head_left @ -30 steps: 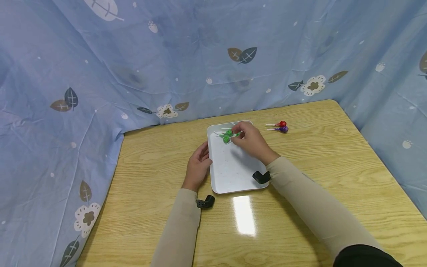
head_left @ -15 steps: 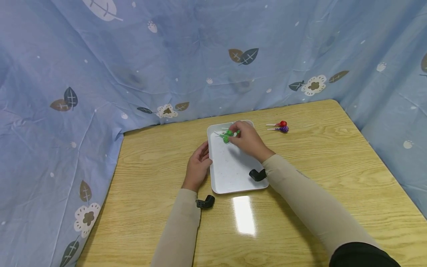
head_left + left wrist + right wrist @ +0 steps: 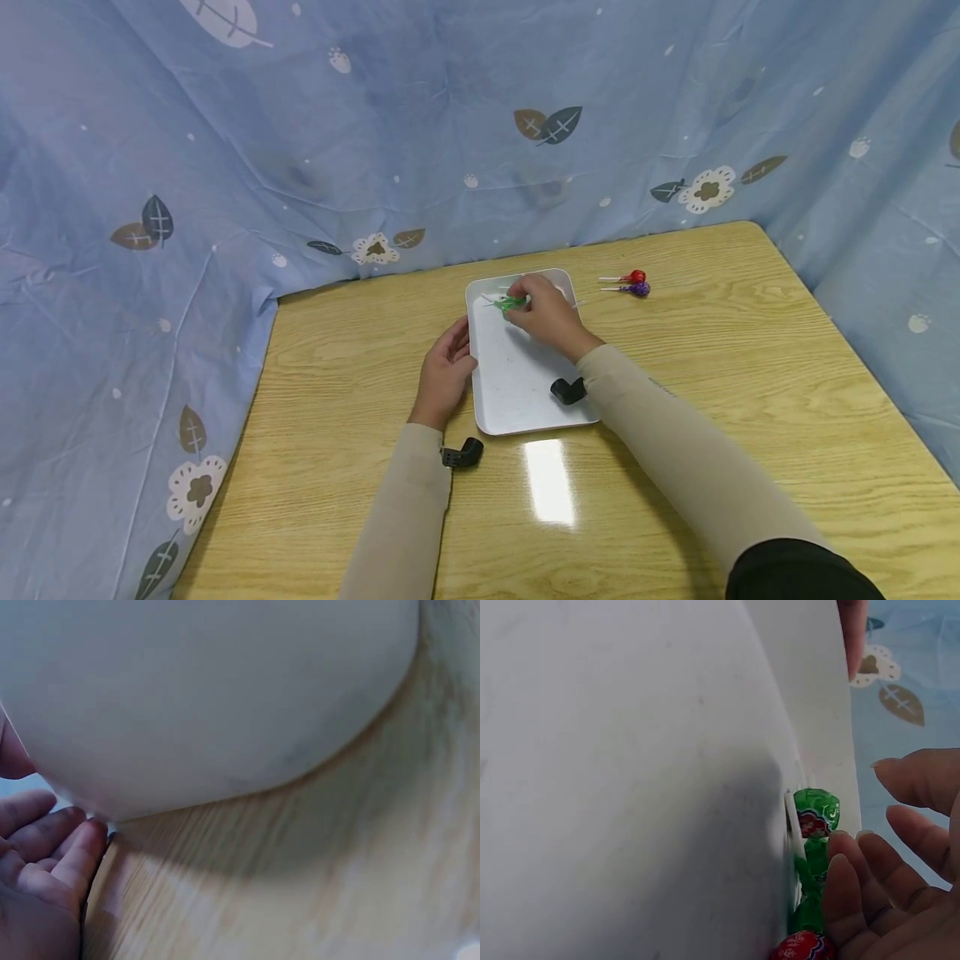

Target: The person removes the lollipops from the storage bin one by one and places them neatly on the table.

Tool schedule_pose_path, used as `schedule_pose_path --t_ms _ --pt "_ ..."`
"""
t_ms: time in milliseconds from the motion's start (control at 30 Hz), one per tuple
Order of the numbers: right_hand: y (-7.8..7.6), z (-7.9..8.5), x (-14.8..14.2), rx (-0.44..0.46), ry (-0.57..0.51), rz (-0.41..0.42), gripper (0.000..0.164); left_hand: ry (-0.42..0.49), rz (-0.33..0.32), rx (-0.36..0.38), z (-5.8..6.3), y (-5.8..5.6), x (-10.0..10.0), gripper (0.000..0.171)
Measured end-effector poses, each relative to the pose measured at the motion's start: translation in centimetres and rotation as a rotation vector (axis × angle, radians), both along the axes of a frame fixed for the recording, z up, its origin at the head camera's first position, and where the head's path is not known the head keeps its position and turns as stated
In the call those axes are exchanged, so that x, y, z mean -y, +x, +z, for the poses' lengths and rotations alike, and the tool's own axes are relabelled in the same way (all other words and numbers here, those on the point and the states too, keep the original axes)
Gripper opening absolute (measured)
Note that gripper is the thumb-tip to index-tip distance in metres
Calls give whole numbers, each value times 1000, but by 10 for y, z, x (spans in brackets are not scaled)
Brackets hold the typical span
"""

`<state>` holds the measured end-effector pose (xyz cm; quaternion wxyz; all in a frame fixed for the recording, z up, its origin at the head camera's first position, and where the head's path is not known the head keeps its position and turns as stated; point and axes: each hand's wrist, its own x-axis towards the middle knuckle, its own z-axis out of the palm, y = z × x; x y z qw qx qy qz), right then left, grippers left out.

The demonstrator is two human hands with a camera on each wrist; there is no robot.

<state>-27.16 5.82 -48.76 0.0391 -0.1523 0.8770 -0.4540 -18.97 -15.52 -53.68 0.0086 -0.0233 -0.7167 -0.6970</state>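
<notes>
A tray (image 3: 513, 387) is lying on the table (image 3: 352, 350) mid-frame, lollipops (image 3: 507, 304) clustering in its upper part. A person's left grip (image 3: 442, 375) is holding the tray's left rim; the right grip (image 3: 550, 312) is reaching in from lower right, over the cluster. Two more lollipops (image 3: 637, 277) are lying on the table, right of the tray. Cloth (image 3: 465, 133) is hanging behind, filling the upper frame.

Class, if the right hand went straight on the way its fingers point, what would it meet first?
Probably the green-wrapped lollipops in the white tray; the right hand points at them from close by, though whether it already touches them is unclear.
</notes>
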Motion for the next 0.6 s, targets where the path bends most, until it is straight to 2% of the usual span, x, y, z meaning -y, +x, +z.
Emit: schedule_pose_path --t_ms 233,600 --pt "-1 -7 2 1 99 11 32 9 -9 -13 -1 -1 -1 70" --pt "-4 -14 1 -30 202 20 32 -4 8 10 -2 0 -1 68"
